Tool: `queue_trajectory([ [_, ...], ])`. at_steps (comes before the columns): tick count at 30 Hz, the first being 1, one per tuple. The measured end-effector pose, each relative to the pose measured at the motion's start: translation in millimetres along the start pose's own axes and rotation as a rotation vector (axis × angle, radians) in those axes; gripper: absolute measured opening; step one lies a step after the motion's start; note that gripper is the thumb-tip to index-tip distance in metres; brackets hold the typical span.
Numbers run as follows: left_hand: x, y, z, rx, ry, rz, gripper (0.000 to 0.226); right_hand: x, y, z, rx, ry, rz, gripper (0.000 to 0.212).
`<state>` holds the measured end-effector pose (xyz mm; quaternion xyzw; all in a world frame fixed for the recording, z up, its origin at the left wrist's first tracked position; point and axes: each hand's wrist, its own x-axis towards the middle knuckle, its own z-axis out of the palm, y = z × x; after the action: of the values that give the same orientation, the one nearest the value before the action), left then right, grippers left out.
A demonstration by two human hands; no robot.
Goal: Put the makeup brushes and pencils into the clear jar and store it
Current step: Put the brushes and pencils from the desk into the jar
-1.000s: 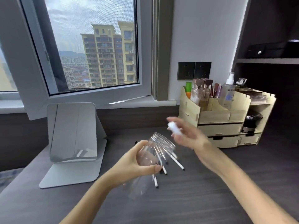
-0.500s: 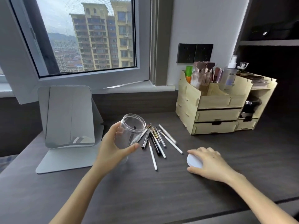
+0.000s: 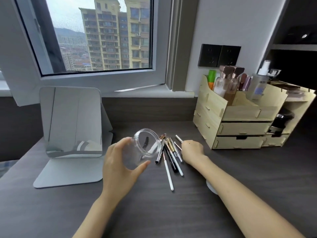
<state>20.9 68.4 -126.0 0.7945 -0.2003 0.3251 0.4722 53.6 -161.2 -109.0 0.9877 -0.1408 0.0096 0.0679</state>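
My left hand grips the clear jar, tilted with its open mouth facing up and to the right, just above the dark desk. A fan of makeup brushes and pencils lies on the desk right of the jar, with white, black and gold handles. My right hand rests on the right side of that pile, fingers curled over a silver-tipped brush whose end sticks out past the knuckles. The jar's white lid lies on the desk, mostly hidden under my right forearm.
A standing mirror on a grey base is at the left. A wooden drawer organiser holding bottles sits at the back right. A window and sill run along the back; dark shelving rises at the far right.
My right hand set the white lid down on the desk, then moved left onto the brush pile. The left hand lowered the jar and now tilts it toward the brushes.
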Motion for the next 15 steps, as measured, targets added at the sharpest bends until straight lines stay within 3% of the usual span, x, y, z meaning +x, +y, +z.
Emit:
queue_trajectory([
  [2, 3, 0, 1, 0.076, -0.003, 0.1, 0.082, 2, -1, -6, 0.075, -0.042, 0.04, 0.029],
  [4, 6, -1, 2, 0.088, -0.022, 0.157, 0.081, -5, 5, -24, 0.309, 0.062, 0.111, 0.015],
  [7, 7, -6, 5, 0.124, -0.041, 0.176, 0.079, -38, 17, -58, 1.025, 0.438, 0.062, 0.026],
  [9, 7, -10, 7, 0.168, -0.031, 0.158, 0.081, -77, 14, -78, 1.511, 0.527, -0.098, 0.023],
  [10, 7, -11, 7, 0.197, -0.02, 0.15, 0.081, -93, 7, -83, 1.622, 0.508, -0.179, 0.021],
  [12, 7, -12, 7, 0.262, -0.001, 0.14, 0.083, -106, -10, -74, 1.618, 0.412, -0.278, 0.02],
  [15, 5, -15, 6, 0.332, -0.011, 0.153, 0.085, -100, -31, -50, 1.455, 0.201, -0.275, 0.025],
])
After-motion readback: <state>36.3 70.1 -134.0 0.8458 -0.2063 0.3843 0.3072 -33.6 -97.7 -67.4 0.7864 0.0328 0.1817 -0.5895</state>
